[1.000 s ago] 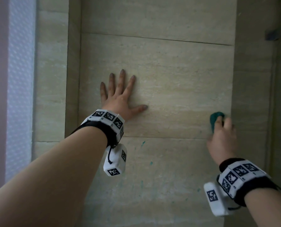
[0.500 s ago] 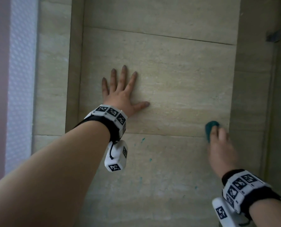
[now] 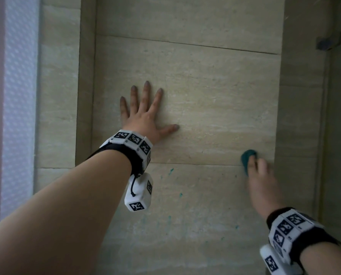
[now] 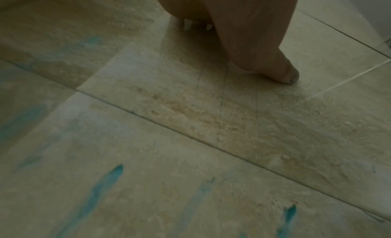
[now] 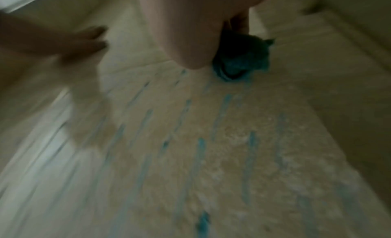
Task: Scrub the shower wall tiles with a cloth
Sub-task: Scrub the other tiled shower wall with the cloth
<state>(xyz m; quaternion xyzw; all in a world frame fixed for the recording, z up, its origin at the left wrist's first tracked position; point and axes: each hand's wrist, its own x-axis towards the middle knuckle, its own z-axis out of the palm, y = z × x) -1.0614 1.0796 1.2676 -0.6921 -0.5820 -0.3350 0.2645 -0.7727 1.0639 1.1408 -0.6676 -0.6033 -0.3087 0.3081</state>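
Left hand (image 3: 143, 118) lay flat on wall tile (image 3: 215, 100), fingers (image 3: 145, 94) spread upward, thumb toward right. Grout line (image 3: 195, 164) ran just below its wrist. Right hand (image 3: 260, 181) sat well right of thumb, lower, at tile's right edge. Cloth (image 3: 247, 157) lay under right fingertips, on grout line. Streaks (image 3: 170, 171) lay below grout line, between hands.

I see the beige tiled wall (image 3: 205, 96) streaked with teal smears (image 3: 170, 171); my left hand (image 3: 143, 118) lies flat on it.
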